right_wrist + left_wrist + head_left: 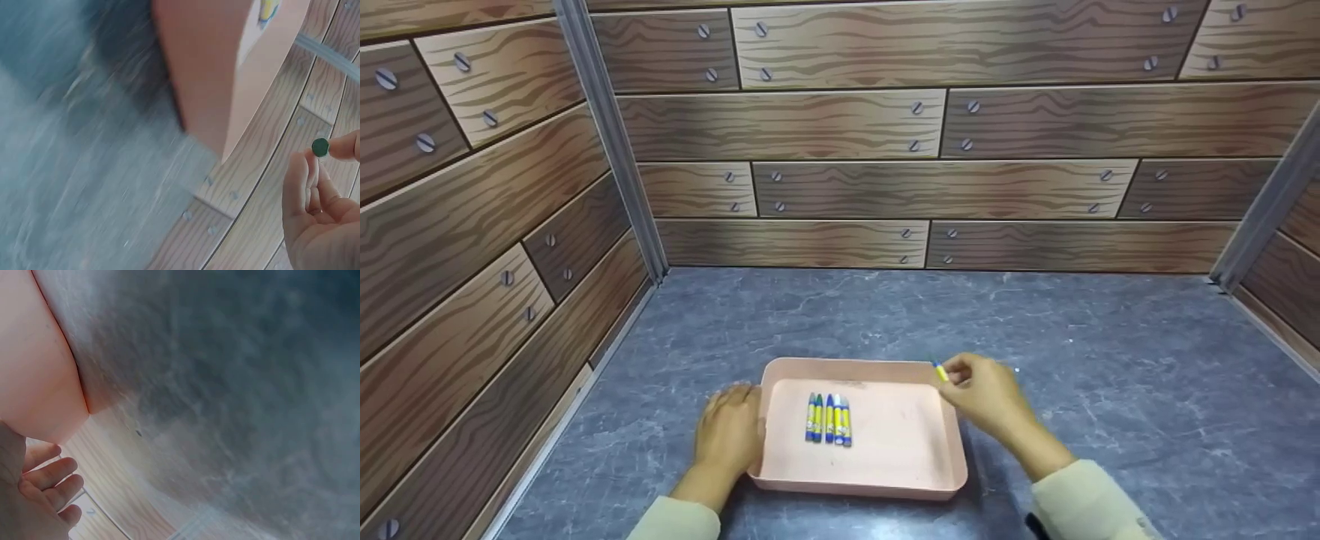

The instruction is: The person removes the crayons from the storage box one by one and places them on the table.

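Note:
Several crayons [829, 418] in yellow wrappers lie side by side in a row inside a shallow pink tray [885, 492], left of its middle. My right hand [986, 394] is above the tray's far right corner and pinches another crayon [940, 371] between thumb and fingertips. In the right wrist view this crayon's round dark green end [320, 147] faces the camera. My left hand [729, 427] rests against the outside of the tray's left wall, its fingers loosely bent in the left wrist view. Its thumb is mostly hidden there.
The tray stands on a grey-blue marbled tabletop [1072, 360]. Wood-patterned panels [840, 127] form walls at the back and the sides, with grey metal strips [611, 135] along the corners.

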{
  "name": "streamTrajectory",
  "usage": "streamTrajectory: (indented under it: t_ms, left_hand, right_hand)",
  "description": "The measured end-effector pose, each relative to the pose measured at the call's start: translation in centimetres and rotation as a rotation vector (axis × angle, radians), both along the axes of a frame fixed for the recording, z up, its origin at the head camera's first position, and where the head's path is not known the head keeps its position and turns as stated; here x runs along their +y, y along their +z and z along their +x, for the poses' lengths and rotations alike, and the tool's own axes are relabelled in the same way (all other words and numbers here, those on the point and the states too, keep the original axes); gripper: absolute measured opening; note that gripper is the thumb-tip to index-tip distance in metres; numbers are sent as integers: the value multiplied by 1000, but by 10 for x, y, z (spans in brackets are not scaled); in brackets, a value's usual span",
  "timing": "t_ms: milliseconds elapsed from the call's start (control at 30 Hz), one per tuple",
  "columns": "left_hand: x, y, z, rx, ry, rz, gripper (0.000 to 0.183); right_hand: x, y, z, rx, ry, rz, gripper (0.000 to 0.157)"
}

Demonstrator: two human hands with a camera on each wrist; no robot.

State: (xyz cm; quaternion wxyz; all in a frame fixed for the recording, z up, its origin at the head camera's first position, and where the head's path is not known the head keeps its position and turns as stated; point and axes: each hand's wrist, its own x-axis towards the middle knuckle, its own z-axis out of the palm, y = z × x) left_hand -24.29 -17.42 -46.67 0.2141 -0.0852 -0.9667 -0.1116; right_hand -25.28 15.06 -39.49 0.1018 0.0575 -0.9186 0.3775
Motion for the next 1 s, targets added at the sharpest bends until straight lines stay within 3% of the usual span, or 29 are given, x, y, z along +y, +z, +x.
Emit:
streamTrajectory:
  t_ms: [233,433,633,833,1000]
  left_hand:
    - [-3,0,1,4,-2,0,37]
    - [-3,1,2,6,-8,-8,38]
    - [-2,2,2,14,-6,-22,38]
    - [-1,2,1,9,-15,-24,38]
    - [0,2,1,2,-14,-16,38]
  right_hand:
    - [34,-8,4,-2,-37,49,20]
    - [55,-19,9,-76,-55,83,21]
    - [66,-32,12,-134,-67,120,21]
    - [75,-43,15,-135,-69,188,15]
    - [76,-51,17,-160,-67,183,15]
